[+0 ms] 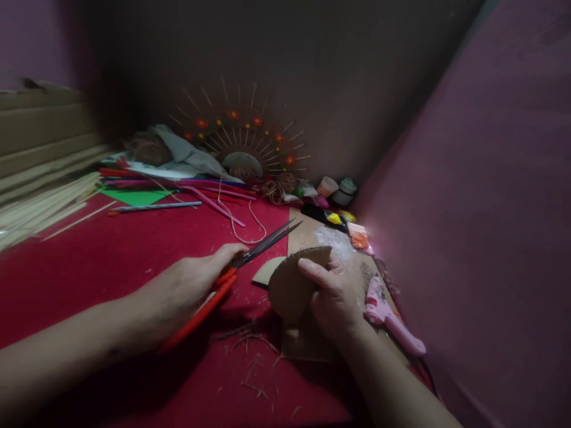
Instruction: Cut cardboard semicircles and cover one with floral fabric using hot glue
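Note:
My left hand (187, 288) grips a pair of scissors (263, 242) with long red handles; the dark blades are slightly apart and point up and right. My right hand (332, 297) holds a rounded piece of brown cardboard (289, 285) upright, thumb on its top edge. The blade tips sit just left of and above the cardboard. Both hands hover over a red cloth (111, 261).
A pink glue gun (390, 318) lies right of my right hand on a flat cardboard sheet (307, 235). At the back are a stick-and-flower fan decoration (243, 139), coloured straws (209, 199), small pots (336, 189), twine and wooden skewers (40, 211). A pink wall rises on the right.

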Motion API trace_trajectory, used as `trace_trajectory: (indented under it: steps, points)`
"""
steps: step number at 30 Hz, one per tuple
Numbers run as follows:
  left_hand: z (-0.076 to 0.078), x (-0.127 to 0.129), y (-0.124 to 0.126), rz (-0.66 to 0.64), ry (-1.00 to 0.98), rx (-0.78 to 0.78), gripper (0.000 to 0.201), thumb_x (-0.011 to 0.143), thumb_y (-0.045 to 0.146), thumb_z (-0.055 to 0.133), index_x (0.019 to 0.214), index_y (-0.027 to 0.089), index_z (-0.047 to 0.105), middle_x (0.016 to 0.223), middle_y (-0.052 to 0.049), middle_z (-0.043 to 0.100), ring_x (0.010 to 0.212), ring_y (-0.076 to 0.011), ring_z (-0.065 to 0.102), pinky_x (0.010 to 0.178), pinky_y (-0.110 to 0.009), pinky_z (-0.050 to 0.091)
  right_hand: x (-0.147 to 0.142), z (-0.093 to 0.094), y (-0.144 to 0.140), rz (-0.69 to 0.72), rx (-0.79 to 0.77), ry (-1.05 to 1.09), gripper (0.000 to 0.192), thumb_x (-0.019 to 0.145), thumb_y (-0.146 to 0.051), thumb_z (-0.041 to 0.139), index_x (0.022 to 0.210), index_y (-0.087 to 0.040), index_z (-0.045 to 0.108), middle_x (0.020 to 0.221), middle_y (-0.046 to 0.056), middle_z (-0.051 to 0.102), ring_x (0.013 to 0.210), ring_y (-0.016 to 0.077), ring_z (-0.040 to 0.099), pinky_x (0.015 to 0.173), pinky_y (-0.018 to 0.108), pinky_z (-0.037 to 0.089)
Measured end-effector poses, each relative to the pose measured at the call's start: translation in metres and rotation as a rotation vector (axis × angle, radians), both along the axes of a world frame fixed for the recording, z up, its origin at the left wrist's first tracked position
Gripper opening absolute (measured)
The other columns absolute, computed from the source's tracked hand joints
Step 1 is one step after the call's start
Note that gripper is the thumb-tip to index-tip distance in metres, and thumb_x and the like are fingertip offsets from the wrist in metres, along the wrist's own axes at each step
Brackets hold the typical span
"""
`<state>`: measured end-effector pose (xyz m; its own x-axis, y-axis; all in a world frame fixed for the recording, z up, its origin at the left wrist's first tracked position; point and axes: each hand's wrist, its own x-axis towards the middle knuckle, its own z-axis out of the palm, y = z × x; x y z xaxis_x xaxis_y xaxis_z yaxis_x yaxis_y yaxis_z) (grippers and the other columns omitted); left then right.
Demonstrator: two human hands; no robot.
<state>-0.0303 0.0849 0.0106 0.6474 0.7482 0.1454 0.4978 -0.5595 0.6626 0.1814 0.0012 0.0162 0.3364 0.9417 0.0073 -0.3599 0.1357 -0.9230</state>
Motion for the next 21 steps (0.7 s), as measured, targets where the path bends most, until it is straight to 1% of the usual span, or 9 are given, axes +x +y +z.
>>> trace_trajectory:
  steps: [2,5,9,12,15,18,20,21]
  points:
    - [0.001,0.001,0.0,-0.015,-0.037,-0.069,0.033,0.088,0.042,0.052,0.118,0.027,0.055,0.072,0.0,0.065,0.059,-0.0175,0.059,0.055,-0.025,0.041,0.0,-0.001,0.0,0.003,0.006,0.009,0.015,0.065,-0.026,0.083,0.078,-0.025,0.075,0.071,-0.002,0.074,0.062,0.0159,0.063,0.064,0.029,0.053]
    - [0.001,0.002,0.001,-0.061,-0.064,-0.145,0.036,0.087,0.045,0.052,0.117,0.025,0.055,0.068,0.001,0.065,0.057,-0.0174,0.057,0.053,-0.025,0.04,0.0,-0.002,0.002,0.021,0.025,0.036,0.017,0.064,-0.024,0.084,0.078,-0.023,0.075,0.071,-0.002,0.074,0.061,0.0146,0.065,0.064,0.027,0.053]
    - [0.001,0.0,0.004,-0.07,-0.118,-0.158,0.036,0.087,0.045,0.05,0.116,0.024,0.055,0.066,0.001,0.064,0.055,-0.0162,0.055,0.053,-0.025,0.042,-0.001,0.0,0.003,0.084,0.016,0.114,0.016,0.063,-0.025,0.083,0.076,-0.02,0.075,0.067,-0.002,0.074,0.057,0.0142,0.066,0.062,0.026,0.055]
    - [0.0,-0.002,0.009,-0.09,-0.14,-0.192,0.031,0.085,0.045,0.056,0.109,0.024,0.055,0.07,0.0,0.064,0.057,-0.0152,0.057,0.053,-0.024,0.044,0.0,0.003,0.004,0.125,-0.021,0.192,0.019,0.058,-0.026,0.083,0.073,-0.019,0.074,0.063,-0.001,0.074,0.051,0.015,0.065,0.059,0.028,0.056]
    - [-0.001,-0.001,0.013,-0.102,-0.179,-0.301,0.03,0.083,0.042,0.061,0.106,0.024,0.055,0.071,0.001,0.063,0.055,-0.0136,0.056,0.049,-0.021,0.044,0.0,0.005,0.005,0.116,-0.063,0.23,0.023,0.054,-0.027,0.084,0.073,-0.018,0.074,0.062,0.0,0.073,0.049,0.016,0.064,0.061,0.031,0.058]
    - [0.001,0.002,0.011,-0.044,-0.294,-0.501,0.038,0.08,0.043,0.065,0.111,0.024,0.052,0.067,0.003,0.058,0.049,-0.0113,0.053,0.043,-0.019,0.04,0.0,0.004,0.006,0.102,-0.107,0.264,0.024,0.053,-0.027,0.083,0.072,-0.018,0.072,0.06,0.0,0.073,0.049,0.017,0.064,0.065,0.035,0.059]
    - [0.003,0.006,0.008,-0.018,-0.364,-0.635,0.043,0.079,0.045,0.066,0.113,0.024,0.049,0.069,0.003,0.059,0.05,-0.0116,0.055,0.042,-0.019,0.04,0.0,0.003,0.006,0.082,-0.123,0.284,0.024,0.052,-0.025,0.083,0.072,-0.018,0.071,0.059,-0.001,0.072,0.049,0.0174,0.064,0.065,0.036,0.059]
    - [0.004,0.007,0.006,-0.008,-0.379,-0.672,0.044,0.079,0.046,0.067,0.112,0.024,0.048,0.07,0.002,0.06,0.051,-0.0121,0.056,0.042,-0.019,0.04,0.0,0.002,0.006,0.07,-0.13,0.295,0.025,0.052,-0.023,0.082,0.073,-0.018,0.071,0.059,-0.001,0.072,0.049,0.0174,0.064,0.064,0.036,0.059]
